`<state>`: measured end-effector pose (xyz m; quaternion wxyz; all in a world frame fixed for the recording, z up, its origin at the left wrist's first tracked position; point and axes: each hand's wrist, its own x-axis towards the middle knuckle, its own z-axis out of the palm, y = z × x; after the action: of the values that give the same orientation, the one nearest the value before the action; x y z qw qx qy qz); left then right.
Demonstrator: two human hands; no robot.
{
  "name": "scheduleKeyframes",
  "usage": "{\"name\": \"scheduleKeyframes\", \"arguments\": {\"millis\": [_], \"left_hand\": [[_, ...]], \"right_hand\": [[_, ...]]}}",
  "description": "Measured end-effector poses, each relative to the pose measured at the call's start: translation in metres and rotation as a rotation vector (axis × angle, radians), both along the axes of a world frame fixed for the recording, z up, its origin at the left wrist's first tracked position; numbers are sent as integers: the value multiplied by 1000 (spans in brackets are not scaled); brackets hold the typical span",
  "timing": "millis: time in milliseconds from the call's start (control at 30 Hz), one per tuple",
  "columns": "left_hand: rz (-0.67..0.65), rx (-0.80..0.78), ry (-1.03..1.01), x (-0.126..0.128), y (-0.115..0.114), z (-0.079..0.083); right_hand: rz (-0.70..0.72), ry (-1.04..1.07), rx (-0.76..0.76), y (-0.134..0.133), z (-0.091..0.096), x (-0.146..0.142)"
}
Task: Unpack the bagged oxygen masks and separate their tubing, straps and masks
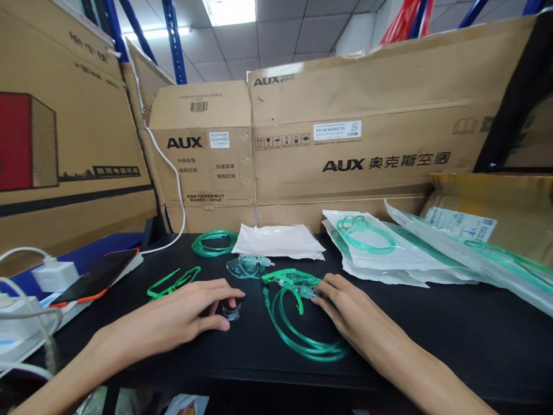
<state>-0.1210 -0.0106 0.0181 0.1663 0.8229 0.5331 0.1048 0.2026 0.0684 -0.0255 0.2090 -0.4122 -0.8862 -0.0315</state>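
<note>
My left hand [190, 314] lies on the black table [432, 323], its fingers curled around a small clear plastic part [232, 312]. My right hand [345, 308] rests to the right, its fingertips pinching the green mask and tubing set [294, 311] where the tube meets the mask. The tube loops toward me between my hands. A clear mask piece [248, 266] lies just beyond, and a green elastic strap [173, 282] lies left of my left hand.
A coil of green tubing [213, 243] and an empty white pouch [279, 241] lie further back. Several sealed packets [389, 248] are stacked at the right. A phone [97, 278] and a charger [54, 274] sit at the left. Big cardboard boxes [345, 155] wall the back.
</note>
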Motion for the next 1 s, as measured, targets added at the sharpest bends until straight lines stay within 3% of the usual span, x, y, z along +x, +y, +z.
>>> {"name": "scheduleKeyframes", "arguments": {"millis": [733,1000], "left_hand": [[-34,16,6,-6,4,5],[-107,10,-36,-3,0,6]], "right_hand": [[11,9,27,2,-4,1],[29,44,52,4,-8,3]]}}
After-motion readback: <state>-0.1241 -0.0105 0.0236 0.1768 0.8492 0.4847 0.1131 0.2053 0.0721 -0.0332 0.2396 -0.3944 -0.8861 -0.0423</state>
